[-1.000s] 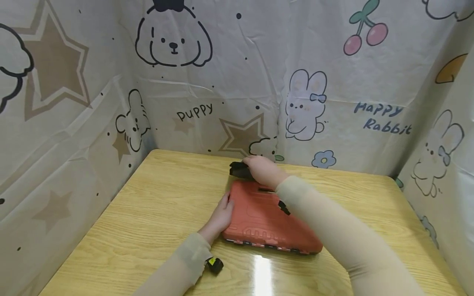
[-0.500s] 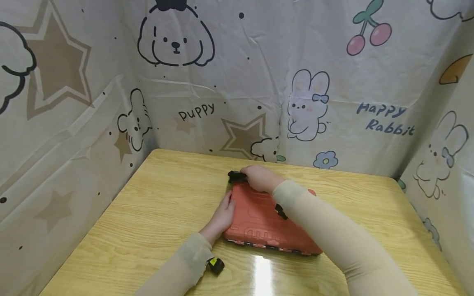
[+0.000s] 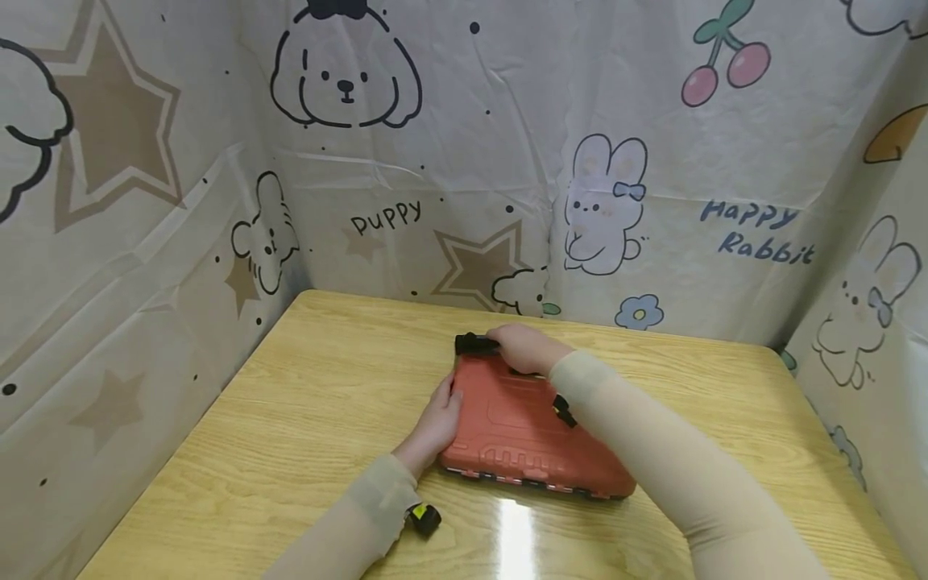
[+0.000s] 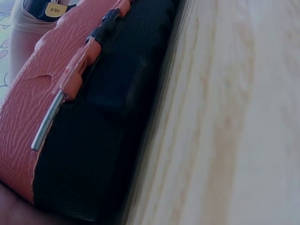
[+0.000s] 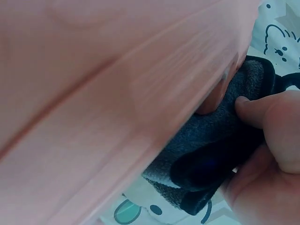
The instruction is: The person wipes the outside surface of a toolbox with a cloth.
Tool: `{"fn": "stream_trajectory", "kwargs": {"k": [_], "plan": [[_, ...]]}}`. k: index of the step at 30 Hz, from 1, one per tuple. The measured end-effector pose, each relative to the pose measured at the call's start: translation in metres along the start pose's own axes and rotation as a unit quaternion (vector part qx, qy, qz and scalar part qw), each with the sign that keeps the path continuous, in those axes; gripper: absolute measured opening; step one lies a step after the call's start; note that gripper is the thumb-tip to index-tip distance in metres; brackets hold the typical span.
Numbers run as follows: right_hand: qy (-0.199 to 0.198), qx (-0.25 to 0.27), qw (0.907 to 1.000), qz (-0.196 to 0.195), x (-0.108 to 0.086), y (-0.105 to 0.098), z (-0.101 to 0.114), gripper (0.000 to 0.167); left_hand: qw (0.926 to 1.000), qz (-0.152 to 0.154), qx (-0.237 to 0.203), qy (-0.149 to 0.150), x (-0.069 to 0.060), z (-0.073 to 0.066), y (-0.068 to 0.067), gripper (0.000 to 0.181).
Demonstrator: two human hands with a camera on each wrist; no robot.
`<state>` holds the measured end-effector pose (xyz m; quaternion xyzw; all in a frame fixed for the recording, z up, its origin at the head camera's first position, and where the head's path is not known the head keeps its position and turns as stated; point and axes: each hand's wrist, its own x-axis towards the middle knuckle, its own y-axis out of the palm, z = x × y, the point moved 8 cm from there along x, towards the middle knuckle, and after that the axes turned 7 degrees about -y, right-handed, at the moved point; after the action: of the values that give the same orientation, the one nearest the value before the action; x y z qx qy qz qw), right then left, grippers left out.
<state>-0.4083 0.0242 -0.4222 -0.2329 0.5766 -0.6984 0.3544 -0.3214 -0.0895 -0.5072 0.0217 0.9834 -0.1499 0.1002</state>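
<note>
Red case (image 3: 500, 415) rests on the worktop (image 3: 304, 419), its hinge (image 3: 532, 484) along the near edge. Left hand (image 3: 437, 423) observed gripping the case's left side. Right hand (image 3: 524, 348), at the case's far edge, pinches a dark cloth (image 5: 206, 131). Beyond the case hangs a printed curtain (image 3: 406, 169).

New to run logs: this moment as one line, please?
left-hand grip: holds red-and-black rectangular plastic case | right-hand grip: pinches black-edged grey fuzzy cloth by case's far edge
</note>
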Motion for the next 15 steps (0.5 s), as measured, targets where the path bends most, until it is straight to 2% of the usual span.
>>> {"fn": "stream_trajectory", "kwargs": {"k": [11, 15], "plan": [[-0.001, -0.006, 1.0, -0.001, -0.013, 0.002, -0.014, 0.015, 0.9997, 0.013, -0.004, -0.021, -0.001, 0.002, 0.001, 0.056], [0.013, -0.009, 0.9999, 0.002, -0.019, 0.004, -0.02, 0.016, 0.9997, 0.012, -0.004, -0.022, -0.001, 0.002, 0.002, 0.056]]}}
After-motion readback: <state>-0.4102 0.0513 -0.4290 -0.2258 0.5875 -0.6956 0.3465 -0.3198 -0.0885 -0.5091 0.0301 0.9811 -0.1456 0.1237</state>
